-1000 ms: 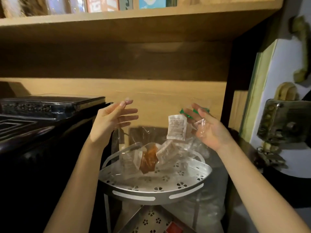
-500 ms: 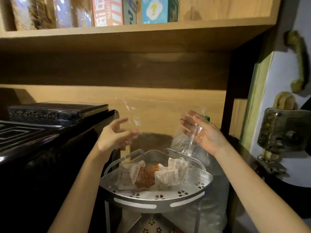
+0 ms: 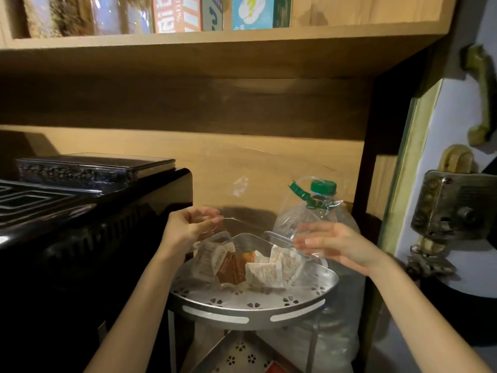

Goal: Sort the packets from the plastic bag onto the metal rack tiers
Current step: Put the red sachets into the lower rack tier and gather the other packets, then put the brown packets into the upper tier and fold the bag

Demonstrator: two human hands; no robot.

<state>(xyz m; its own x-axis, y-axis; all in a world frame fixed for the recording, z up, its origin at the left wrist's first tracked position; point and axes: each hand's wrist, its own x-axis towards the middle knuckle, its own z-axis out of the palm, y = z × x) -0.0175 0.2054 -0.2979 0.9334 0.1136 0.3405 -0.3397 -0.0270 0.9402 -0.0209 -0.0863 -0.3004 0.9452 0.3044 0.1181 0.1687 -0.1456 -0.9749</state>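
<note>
The metal rack's round top tier stands low in the middle, with a lower tier under it. On the top tier lie an orange packet and white packets, seen through the clear plastic bag that drapes around them. My left hand pinches the bag's edge just above the packets' left side. My right hand hovers at the bag's right side with fingers stretched out flat and gripping nothing.
A large clear bottle with a green cap stands behind the rack on the right. A black appliance fills the left. Wooden shelves with boxes hang overhead. A door with a metal lock is on the right.
The packets dropped out of the raised bag onto the top tier. Both hands came down, the left closing on the bag's edge, the right letting go and opening.
</note>
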